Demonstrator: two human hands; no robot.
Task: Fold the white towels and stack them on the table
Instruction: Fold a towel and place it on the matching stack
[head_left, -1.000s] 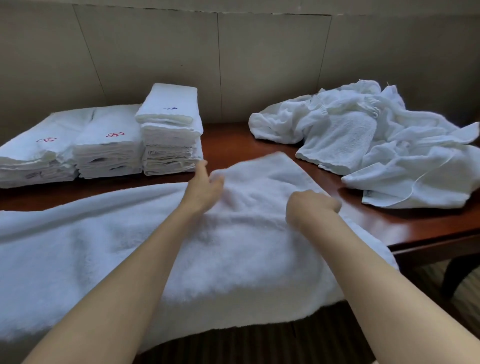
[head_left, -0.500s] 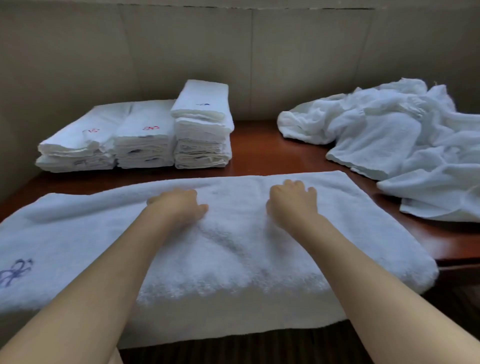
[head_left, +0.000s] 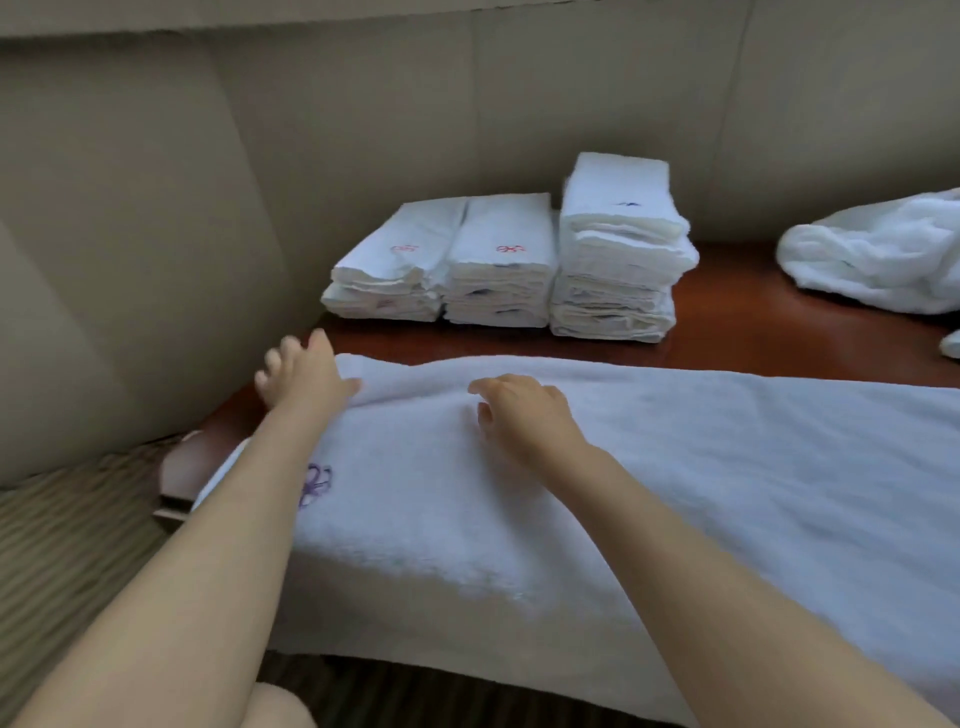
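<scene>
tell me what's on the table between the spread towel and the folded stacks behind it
Nothing: the head view shows only a bare strip of reddish wood tabletop between the spread towel and the folded stacks.

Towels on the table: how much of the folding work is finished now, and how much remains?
Done: three stacks of folded towels stand by the wall. In hand: a long towel lies spread along the table edge; the left hand is at its far corner, the right hand rests on it. Left: an unfolded pile at right.
</scene>
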